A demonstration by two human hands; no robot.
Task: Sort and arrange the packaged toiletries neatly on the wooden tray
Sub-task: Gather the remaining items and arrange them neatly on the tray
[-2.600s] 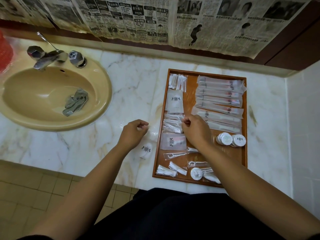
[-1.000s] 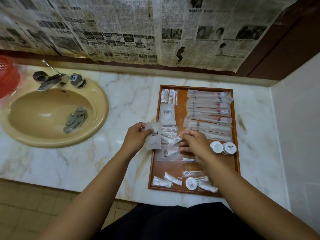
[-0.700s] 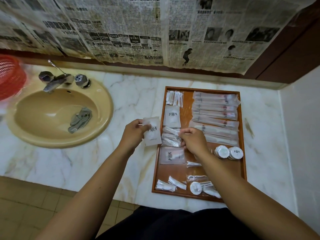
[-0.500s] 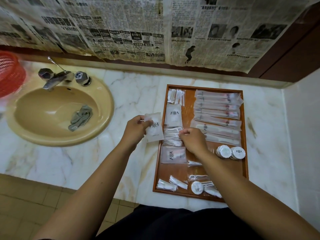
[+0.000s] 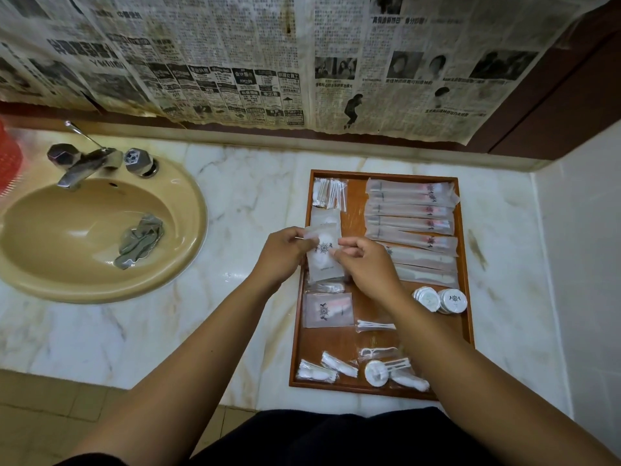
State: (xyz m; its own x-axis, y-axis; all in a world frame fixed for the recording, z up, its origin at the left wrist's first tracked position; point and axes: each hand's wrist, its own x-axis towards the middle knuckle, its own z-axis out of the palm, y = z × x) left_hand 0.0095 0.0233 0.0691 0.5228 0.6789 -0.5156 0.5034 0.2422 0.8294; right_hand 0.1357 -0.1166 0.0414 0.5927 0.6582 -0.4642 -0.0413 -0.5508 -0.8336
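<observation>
Pinching one sachet (image 5: 323, 255) (crest-printed) over the tray (image 5: 331, 341): left hand (image 5: 282, 257), right hand (image 5: 366, 267).

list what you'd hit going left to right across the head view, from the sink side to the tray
red basket → grey cloth → left hand → logo sachet → right hand → round white containers

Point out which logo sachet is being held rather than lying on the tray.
The sachet pinched between the left hand and right hand over the tray's left edge; the near sachet and far sachet lie flat on the tray.
</observation>
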